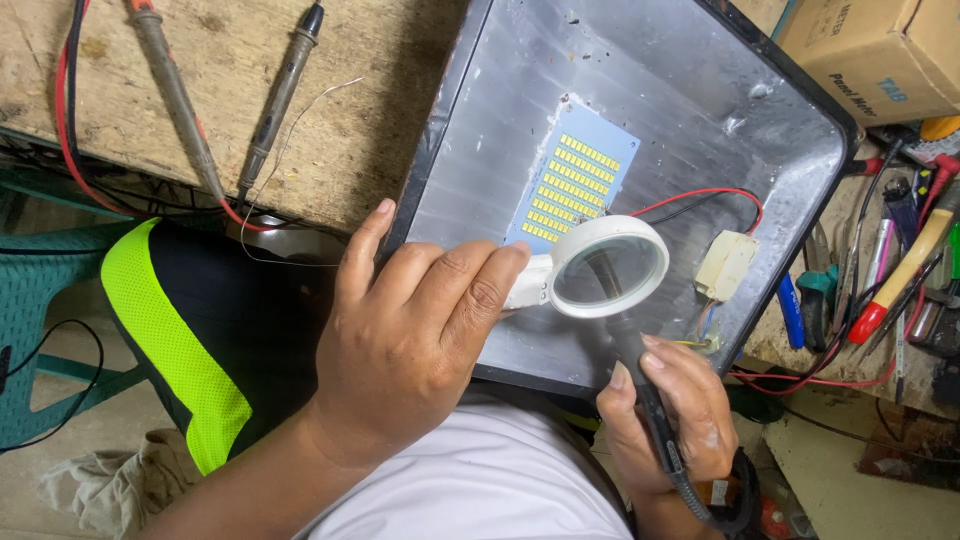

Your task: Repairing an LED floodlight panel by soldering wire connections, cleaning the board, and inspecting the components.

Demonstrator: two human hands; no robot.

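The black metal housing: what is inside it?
Inside the black metal housing lie a blue board of yellow LEDs, a white connector block and red wiring. The magnifier covers the board's lower corner.

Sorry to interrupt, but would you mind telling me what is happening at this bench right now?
A person sits over an opened flood-light housing with a board of yellow LED chips inside. The left hand holds a white magnifying glass just below the board. The right hand grips a dark soldering iron, its tip under the lens. Two multimeter probes lie unused on the wooden bench.
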